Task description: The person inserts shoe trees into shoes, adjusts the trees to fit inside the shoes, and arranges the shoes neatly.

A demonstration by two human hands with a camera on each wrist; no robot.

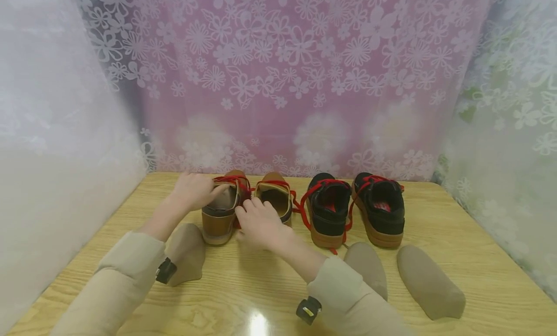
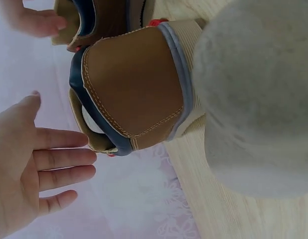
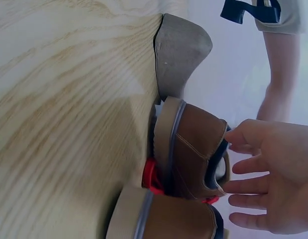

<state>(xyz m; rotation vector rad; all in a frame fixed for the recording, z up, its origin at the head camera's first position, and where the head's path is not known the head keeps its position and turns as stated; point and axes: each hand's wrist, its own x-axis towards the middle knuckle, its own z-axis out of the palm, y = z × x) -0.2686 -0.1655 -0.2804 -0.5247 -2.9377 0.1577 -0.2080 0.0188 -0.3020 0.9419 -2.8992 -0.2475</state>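
- Brown shoes [image 1: 217,226], two, red laces [image 1: 278,182], on tabletop [image 1: 235,302]
- Left hand [image 1: 193,191], released, fingers straight, beside left shoe [image 2: 134,84]
- Right hand [image 1: 258,224], released, near right shoe [image 1: 280,196]

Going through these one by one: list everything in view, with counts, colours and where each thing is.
Brown shoes: 2, brown with dark collars, back left of the table
Black shoes: 2, black with brown soles, back right
Laces: red, on both pairs; exact count unclear
Inserts: 3 loose, grey-brown, one front left, two front right
Pale piece: 1, greyish, inside the left brown shoe; possibly another insert
Table: 1, light wood, beneath everything
Curtain: 1, pink with white flowers, behind
Side sheets: 2, whitish, left and right
Wrist devices: 2, black, at the cuffs
Sleeves: 2, beige, foreground
Left hand: 1, bare, at the left brown shoe's opening
Right hand: 1, bare, near the right brown shoe
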